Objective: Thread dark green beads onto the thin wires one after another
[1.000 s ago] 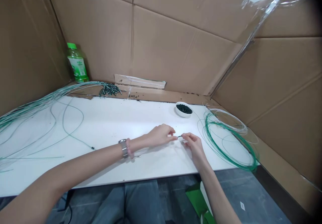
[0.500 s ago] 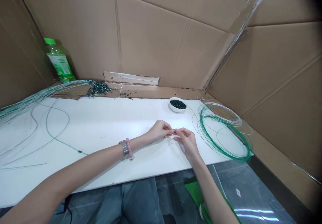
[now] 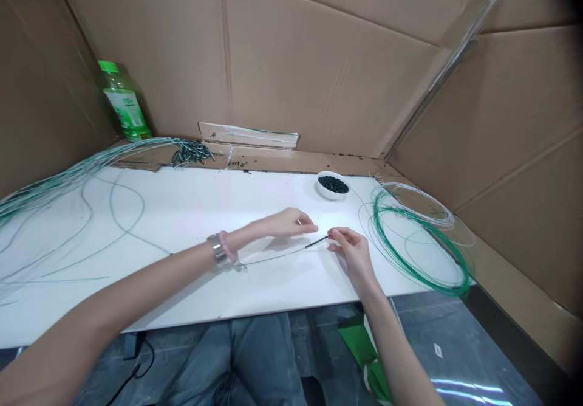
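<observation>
The right hand pinches the dark-beaded end of a thin wire at frame centre, just above the white tabletop; the loosely curled left hand seems empty.

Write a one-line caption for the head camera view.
Right hand holds a thin wire with dark beads over a white table.

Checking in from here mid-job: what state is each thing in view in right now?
Right hand: fingertips pinching the end of the thin wire.
Left hand: open, holding nothing visible, just above the wire.
Thin wire: stretched out straight, dark section near the pinched end.
White bowl: upright, holding dark green pellets.
Green wire coil: lying loose and flat.
Plastic bottle: upright, green cap on.
Wire bundle: strands splayed, dark-tipped ends gathered at the back.
</observation>
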